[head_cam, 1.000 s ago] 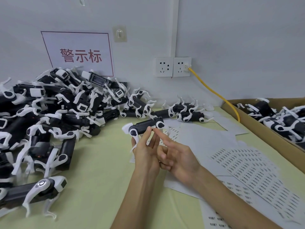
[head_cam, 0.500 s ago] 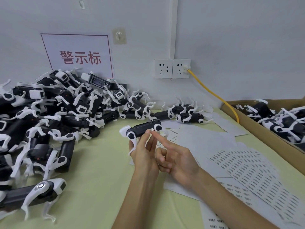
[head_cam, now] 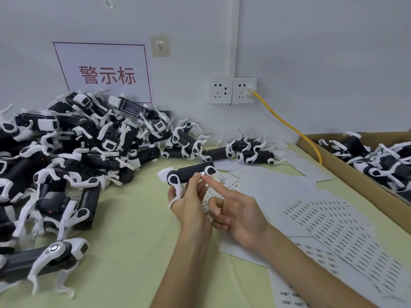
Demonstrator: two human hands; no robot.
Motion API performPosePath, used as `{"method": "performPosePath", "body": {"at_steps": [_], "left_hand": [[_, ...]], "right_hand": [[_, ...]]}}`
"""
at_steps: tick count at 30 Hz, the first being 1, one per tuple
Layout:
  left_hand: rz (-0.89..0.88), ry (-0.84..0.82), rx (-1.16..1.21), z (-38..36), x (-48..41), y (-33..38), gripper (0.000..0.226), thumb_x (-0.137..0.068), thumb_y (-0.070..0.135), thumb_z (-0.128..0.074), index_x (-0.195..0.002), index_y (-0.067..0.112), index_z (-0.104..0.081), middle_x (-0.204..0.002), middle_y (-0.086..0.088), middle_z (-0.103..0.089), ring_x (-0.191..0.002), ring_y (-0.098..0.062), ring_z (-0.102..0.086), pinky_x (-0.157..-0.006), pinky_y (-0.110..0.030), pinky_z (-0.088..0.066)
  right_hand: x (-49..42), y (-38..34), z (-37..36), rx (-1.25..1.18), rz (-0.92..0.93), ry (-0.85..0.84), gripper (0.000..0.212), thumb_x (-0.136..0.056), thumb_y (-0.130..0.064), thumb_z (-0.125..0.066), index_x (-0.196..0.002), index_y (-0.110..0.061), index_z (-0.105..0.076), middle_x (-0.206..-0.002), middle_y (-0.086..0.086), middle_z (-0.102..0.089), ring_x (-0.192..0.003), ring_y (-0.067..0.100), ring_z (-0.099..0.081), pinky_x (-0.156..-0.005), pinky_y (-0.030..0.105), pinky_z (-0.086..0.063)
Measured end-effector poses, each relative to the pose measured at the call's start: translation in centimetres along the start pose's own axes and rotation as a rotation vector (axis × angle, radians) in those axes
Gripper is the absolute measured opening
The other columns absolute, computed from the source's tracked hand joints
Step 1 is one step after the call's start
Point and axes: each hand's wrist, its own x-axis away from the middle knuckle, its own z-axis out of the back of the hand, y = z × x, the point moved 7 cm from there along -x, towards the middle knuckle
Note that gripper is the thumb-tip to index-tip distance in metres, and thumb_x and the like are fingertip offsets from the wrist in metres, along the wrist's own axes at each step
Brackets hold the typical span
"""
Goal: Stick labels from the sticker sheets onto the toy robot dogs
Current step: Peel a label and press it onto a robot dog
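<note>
Left hand (head_cam: 189,207), right hand (head_cam: 241,216): bare; forearms (head_cam: 184,274) bare.

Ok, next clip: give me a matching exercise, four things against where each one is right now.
Things
1. held toy dog
2. cardboard box
3. yellow cable
4. sticker sheets

Places
A. plugged into the wall socket
B. flat on the table, on the right
C. far right, with toy dogs inside
D. gripped in the left hand

Pairs: 1-D, 2-C, 3-A, 4-B
</note>
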Motion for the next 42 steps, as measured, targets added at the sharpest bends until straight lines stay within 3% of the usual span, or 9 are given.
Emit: {"method": "performPosePath", "body": {"at_steps": [6, 10, 13, 15, 20, 26, 33, 37, 42], "left_hand": [[-0.061, 0.034, -0.056, 0.1, 0.0, 0.4, 0.034, -0.086, 0.011, -0.082, -0.110, 0.016, -0.059, -0.081, 0.003, -0.078, -0.072, -0.012, -0.076, -0.072, -0.027, -0.059], [-0.058, 0.042, -0.092, 0.2, 0.0, 0.3, 0.034, -0.085, 0.013, -0.083, -0.109, 0.016, -0.059, -0.100, -0.015, -0.079, -0.074, -0.013, -0.077, -0.087, -0.042, -0.060], [-0.064, 0.053, -0.109, 0.1, 0.1, 0.4, 0.035, -0.083, 0.015, -0.084, -0.108, 0.018, -0.059, -0.098, -0.012, -0.080, -0.074, -0.012, -0.077, -0.090, -0.043, -0.060], [-0.074, 0.038, -0.106, 0.0, 0.2, 0.5, 0.042, -0.083, 0.015, -0.085, -0.117, 0.014, -0.060, -0.094, -0.008, -0.080, -0.075, -0.012, -0.077, -0.088, -0.041, -0.061], [-0.115, 0.016, -0.105, -0.1, 0.0, 0.5, 0.051, -0.085, 0.011, -0.083, -0.128, 0.003, -0.056, -0.079, -0.001, -0.077, -0.072, -0.014, -0.076, -0.063, -0.015, -0.055], [-0.117, 0.083, -0.061, 0.4, -0.6, 0.9, 0.030, -0.086, 0.008, -0.080, -0.101, 0.018, -0.056, -0.094, -0.014, -0.077, -0.075, -0.017, -0.077, -0.064, -0.016, -0.055], [-0.098, 0.060, 0.009, 0.3, -0.7, 0.3, 0.040, -0.089, 0.007, -0.078, -0.121, 0.008, -0.055, -0.083, 0.000, -0.077, -0.081, -0.018, -0.078, -0.068, -0.016, -0.056], [-0.059, -0.014, -0.006, -0.1, -0.8, -0.1, 0.023, -0.091, 0.010, -0.077, -0.104, 0.006, -0.058, -0.071, 0.005, -0.075, -0.079, -0.015, -0.077, -0.070, -0.016, -0.057], [-0.053, -0.027, -0.028, 0.0, -0.7, 0.0, 0.018, -0.088, 0.005, -0.080, -0.099, 0.005, -0.066, -0.076, 0.000, -0.073, -0.077, -0.013, -0.073, -0.079, -0.023, -0.058]], "right_hand": [[-0.1, -0.2, 0.1, 0.010, 0.003, 0.018, 0.055, -0.085, -0.041, -0.062, -0.139, -0.034, -0.062, -0.070, 0.000, -0.047, -0.052, 0.013, -0.025, -0.054, 0.027, -0.025], [-0.2, -0.2, 0.2, 0.027, 0.011, 0.030, 0.053, -0.086, -0.042, -0.059, -0.139, -0.034, -0.062, -0.071, -0.002, -0.047, -0.052, 0.012, -0.025, -0.054, 0.028, -0.024], [-0.3, -0.3, 0.3, 0.036, 0.025, 0.042, 0.056, -0.083, -0.044, -0.062, -0.137, -0.035, -0.063, -0.072, -0.003, -0.047, -0.051, 0.011, -0.026, -0.052, 0.025, -0.026], [-0.3, -0.4, 0.4, 0.034, 0.039, 0.055, 0.057, -0.080, -0.046, -0.065, -0.136, -0.035, -0.065, -0.073, -0.003, -0.047, -0.052, 0.012, -0.025, -0.052, 0.025, -0.026], [-0.2, -0.6, 0.7, 0.005, 0.059, 0.103, 0.052, -0.080, -0.041, -0.062, -0.131, -0.031, -0.069, -0.074, -0.003, -0.045, -0.055, 0.014, -0.019, -0.056, 0.031, -0.018], [-0.2, -0.6, 1.3, -0.060, 0.066, 0.148, 0.051, -0.082, -0.036, -0.059, -0.130, -0.025, -0.071, -0.073, -0.001, -0.045, -0.054, 0.014, -0.020, -0.050, 0.026, -0.024], [-0.2, -0.6, 1.5, -0.043, 0.059, 0.144, 0.051, -0.082, -0.037, -0.059, -0.130, -0.024, -0.071, -0.072, 0.000, -0.044, -0.054, 0.014, -0.023, -0.050, 0.026, -0.027], [-0.2, -0.9, 1.5, -0.029, 0.065, 0.148, 0.052, -0.082, -0.037, -0.059, -0.128, -0.019, -0.071, -0.070, 0.000, -0.044, -0.054, 0.015, -0.022, -0.050, 0.026, -0.026], [0.0, -0.8, 1.4, -0.019, 0.059, 0.174, 0.053, -0.079, -0.038, -0.059, -0.124, -0.014, -0.073, -0.068, 0.001, -0.045, -0.053, 0.014, -0.023, -0.051, 0.027, -0.023]]}}
